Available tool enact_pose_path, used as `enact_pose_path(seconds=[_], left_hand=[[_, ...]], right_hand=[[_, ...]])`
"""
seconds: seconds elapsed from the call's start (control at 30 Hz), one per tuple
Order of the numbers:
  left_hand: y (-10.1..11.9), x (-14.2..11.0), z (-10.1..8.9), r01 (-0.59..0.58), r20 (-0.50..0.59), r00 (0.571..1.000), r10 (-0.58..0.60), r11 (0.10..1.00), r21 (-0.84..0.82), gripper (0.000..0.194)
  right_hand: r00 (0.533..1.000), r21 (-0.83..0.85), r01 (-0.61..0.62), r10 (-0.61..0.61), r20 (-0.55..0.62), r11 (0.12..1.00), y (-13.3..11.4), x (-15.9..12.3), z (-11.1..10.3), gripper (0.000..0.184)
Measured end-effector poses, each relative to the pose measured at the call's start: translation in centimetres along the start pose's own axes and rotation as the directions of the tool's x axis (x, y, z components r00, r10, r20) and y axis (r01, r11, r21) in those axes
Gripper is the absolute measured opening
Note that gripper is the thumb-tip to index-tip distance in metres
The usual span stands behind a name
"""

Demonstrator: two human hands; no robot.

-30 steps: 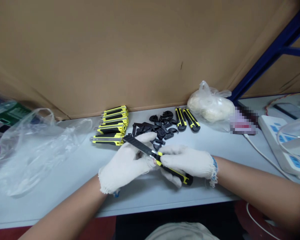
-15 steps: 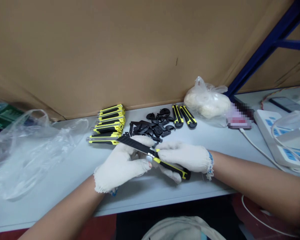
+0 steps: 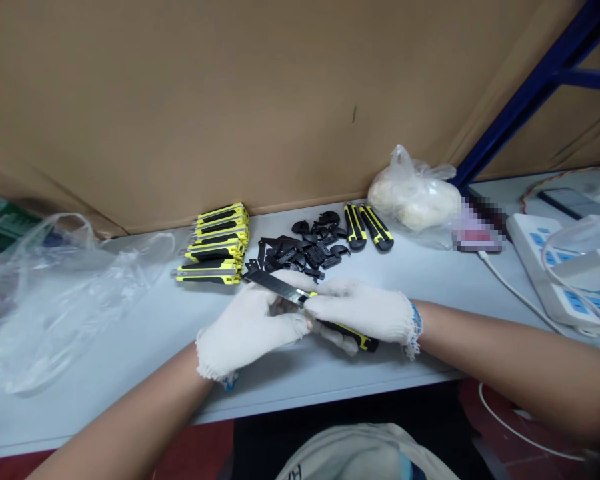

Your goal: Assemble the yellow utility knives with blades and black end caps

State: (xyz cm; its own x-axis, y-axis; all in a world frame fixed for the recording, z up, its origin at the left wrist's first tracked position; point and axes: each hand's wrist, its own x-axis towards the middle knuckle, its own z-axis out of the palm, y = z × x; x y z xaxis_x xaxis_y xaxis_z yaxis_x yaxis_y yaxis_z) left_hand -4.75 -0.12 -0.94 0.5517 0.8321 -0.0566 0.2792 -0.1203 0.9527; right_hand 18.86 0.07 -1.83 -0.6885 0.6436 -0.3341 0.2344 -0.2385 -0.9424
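Both my hands wear white knit gloves and hold one yellow-and-black utility knife [image 3: 349, 329] above the front of the table. My right hand [image 3: 365, 312] is closed round its handle, covering most of it. The dark blade [image 3: 277, 287] sticks out of the handle toward the upper left. My left hand [image 3: 255, 330] is closed about the front end of the knife, with the blade lying along its fingers. Just beyond the hands is a heap of black plastic parts [image 3: 316, 253], with dark blades [image 3: 265, 252] at its left side.
Several yellow-and-black knife bodies [image 3: 213, 248] lie stacked left of the heap. Two knives [image 3: 376, 228] lie to its right. A tied plastic bag [image 3: 415, 200] and a power strip [image 3: 545, 267] are on the right, a loose clear bag [image 3: 70, 313] on the left. Cardboard [image 3: 260, 100] stands behind.
My right hand has slid a little forward along the knife, covering more of the handle near the blade. My left hand has shifted slightly right. The view has moved slightly.
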Motion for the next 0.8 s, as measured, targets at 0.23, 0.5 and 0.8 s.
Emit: enact_pose_path(seconds=[0.23, 0.5, 0.8], left_hand=[[-0.8, 0.3, -0.6, 0.041, 0.022, 0.999, -0.038, 0.984, -0.171, 0.038], [-0.4, 0.6, -0.8, -0.03, -0.009, 1.0, 0.029, 0.992, -0.121, 0.035], [-0.1, 0.8, -0.8, -0.013, -0.011, 1.0, 0.012, 0.994, -0.11, 0.027]], right_hand=[[0.998, 0.022, 0.03, -0.031, 0.054, 0.999, -0.8, -0.6, -0.1, 0.022], [0.989, 0.15, 0.005, -0.027, 0.143, 0.989, -0.5, -0.7, -0.8, 0.012], [0.986, 0.184, -0.071, 0.041, 0.162, 0.98, -0.9, -1.1, -0.5, 0.022]])
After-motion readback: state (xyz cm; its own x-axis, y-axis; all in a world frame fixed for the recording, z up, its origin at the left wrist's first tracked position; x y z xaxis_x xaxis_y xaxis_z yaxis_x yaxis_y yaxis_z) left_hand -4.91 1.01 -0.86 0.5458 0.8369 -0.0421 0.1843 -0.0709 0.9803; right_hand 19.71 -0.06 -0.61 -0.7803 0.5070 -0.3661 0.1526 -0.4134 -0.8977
